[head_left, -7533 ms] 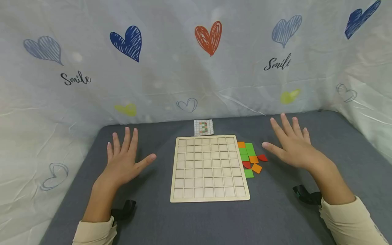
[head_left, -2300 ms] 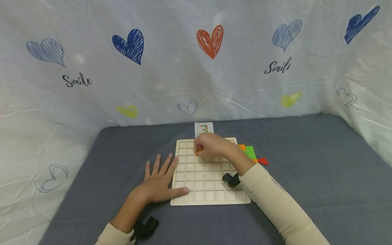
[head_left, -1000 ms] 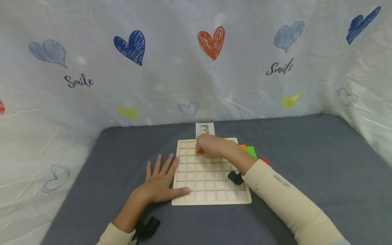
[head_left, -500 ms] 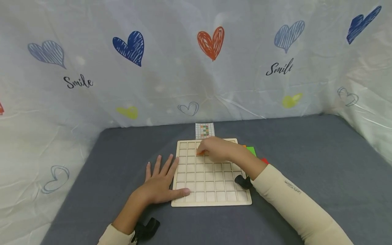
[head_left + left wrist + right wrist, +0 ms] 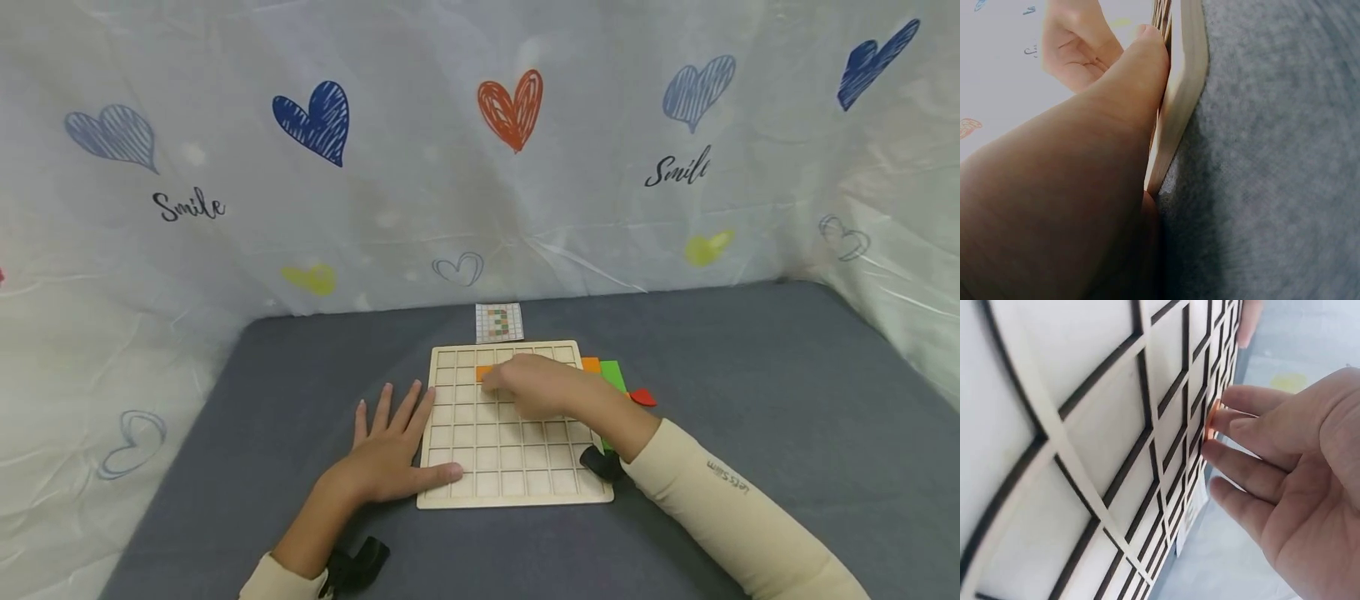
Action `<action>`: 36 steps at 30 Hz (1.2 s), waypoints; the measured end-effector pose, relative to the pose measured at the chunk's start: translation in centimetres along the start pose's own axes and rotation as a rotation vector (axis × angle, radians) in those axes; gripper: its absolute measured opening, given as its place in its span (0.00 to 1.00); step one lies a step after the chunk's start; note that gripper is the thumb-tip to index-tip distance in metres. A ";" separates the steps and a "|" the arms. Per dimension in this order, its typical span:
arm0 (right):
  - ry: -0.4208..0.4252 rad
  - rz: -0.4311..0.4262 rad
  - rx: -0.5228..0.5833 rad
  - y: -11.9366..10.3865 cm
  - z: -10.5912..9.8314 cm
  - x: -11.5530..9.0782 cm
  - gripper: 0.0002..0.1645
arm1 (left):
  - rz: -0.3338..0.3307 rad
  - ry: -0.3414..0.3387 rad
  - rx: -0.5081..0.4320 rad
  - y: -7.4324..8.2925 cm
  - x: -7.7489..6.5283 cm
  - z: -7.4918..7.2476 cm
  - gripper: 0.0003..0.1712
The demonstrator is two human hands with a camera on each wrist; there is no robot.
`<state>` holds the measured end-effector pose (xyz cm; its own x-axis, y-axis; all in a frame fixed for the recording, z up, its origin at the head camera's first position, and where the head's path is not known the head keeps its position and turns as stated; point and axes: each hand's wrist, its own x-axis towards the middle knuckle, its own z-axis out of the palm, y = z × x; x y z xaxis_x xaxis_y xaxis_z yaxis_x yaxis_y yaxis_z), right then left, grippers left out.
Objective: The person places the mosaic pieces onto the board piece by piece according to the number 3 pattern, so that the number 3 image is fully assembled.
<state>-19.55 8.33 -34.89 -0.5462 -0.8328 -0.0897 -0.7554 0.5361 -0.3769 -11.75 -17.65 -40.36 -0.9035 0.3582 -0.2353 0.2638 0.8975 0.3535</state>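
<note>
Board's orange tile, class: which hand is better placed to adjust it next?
Likely the right hand: its fingers are at the orange tile, while the left hand rests on the left edge of the board.

- Right side of the head view: broad room to pass over the table, beyond the red piece.
- Lower centre: a lane towards the board, between the black wrist mount and the right sleeve.
- Centre: the right hand bars the upper rows.
- Left of centre: the left hand blocks the board's left edge.
- Top: hanging cloth walls the far side.
</note>
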 end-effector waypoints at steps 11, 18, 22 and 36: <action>0.007 0.026 0.071 0.0 1.0 -3.3 0.17 | 0.004 -0.016 -0.012 0.4 -0.1 -0.5 0.67; 0.190 -0.024 0.017 0.9 0.6 -7.1 0.16 | -0.001 -0.017 -0.022 0.7 -0.3 -0.7 0.67; 0.226 0.049 -0.009 1.4 0.5 -9.9 0.14 | 0.000 -0.014 -0.014 0.4 -0.3 -0.5 0.67; 0.215 0.099 -0.064 2.0 1.6 -13.8 0.22 | 0.003 -0.028 -0.031 0.5 -0.3 -0.6 0.66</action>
<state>-12.91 20.70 -35.82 -0.6777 -0.7313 0.0776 -0.7124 0.6266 -0.3160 -11.53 -17.51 -39.55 -0.8929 0.3681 -0.2592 0.2551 0.8882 0.3822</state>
